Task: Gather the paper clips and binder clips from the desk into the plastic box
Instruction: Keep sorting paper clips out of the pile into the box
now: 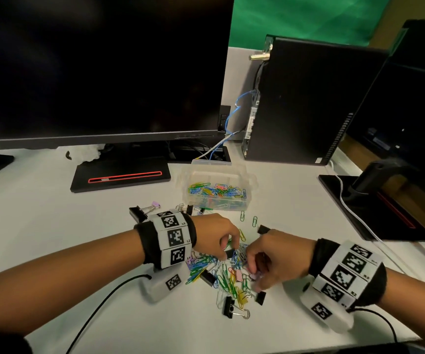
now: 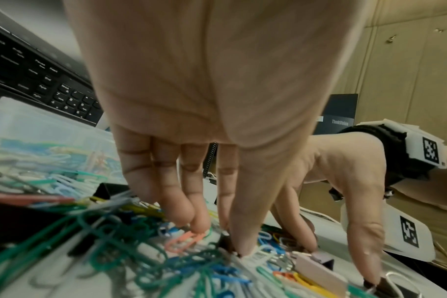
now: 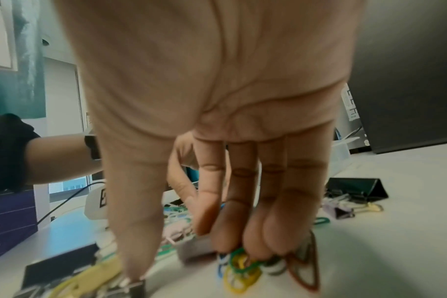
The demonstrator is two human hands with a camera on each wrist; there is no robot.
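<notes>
A pile of coloured paper clips (image 1: 221,277) mixed with binder clips lies on the white desk (image 1: 52,226), close to me. My left hand (image 1: 228,247) reaches down into the pile's far side. Its thumb and fingers pinch a small black binder clip among the paper clips (image 2: 181,242). My right hand (image 1: 254,272) faces it, with its fingertips (image 3: 255,252) pressing on a bunch of paper clips. Its thumb rests apart on a binder clip. The clear plastic box (image 1: 247,175) stands open behind the pile, with many paper clips inside. More black binder clips (image 1: 229,306) (image 1: 138,213) lie around.
A large dark monitor (image 1: 98,67) and its stand base (image 1: 120,175) sit behind the box. A black computer tower (image 1: 308,103) is at the back right. A second monitor stand (image 1: 375,208) with a white cable is on the right. Two green paper clips (image 1: 242,215) lie loose near the box.
</notes>
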